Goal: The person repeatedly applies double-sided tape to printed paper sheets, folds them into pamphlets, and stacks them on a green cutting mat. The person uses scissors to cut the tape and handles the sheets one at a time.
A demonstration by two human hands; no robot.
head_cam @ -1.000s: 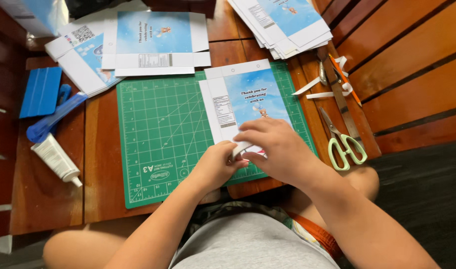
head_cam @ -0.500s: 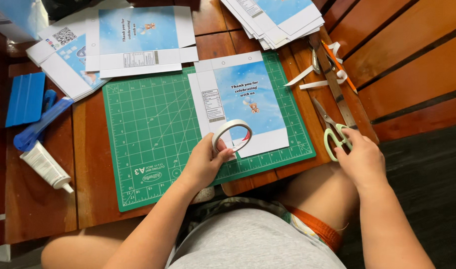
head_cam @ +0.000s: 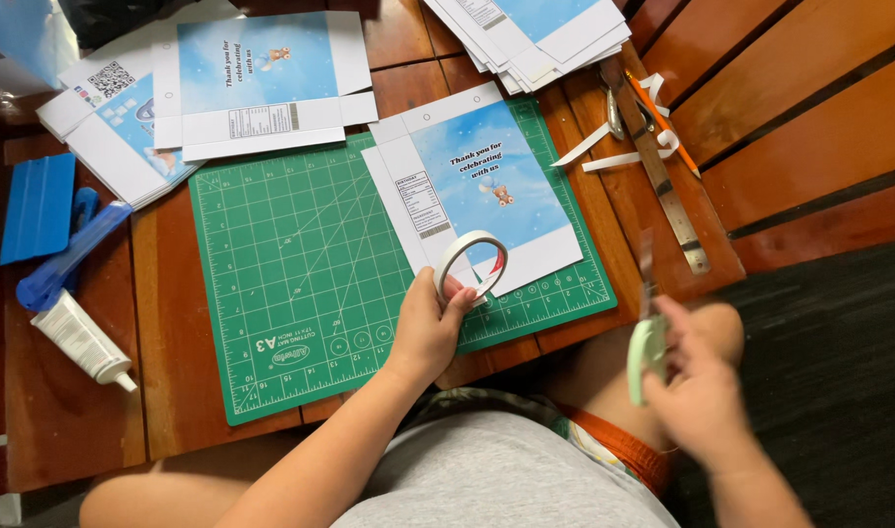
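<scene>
My left hand holds a white roll of tape upright over the near edge of a printed blue-and-white paper template, which lies on a green cutting mat. My right hand, blurred, holds a pair of scissors with pale green handles off the table's right front corner, blades pointing up and away from me.
A metal ruler, an orange pencil and white paper strips lie at the right. Stacks of printed templates sit at the back. A blue squeegee, a blue cutter and a white glue tube lie left.
My right hand left the tape, reached right, picked the scissors up off the table and brought them toward me. My left hand lifted the tape roll upright.
</scene>
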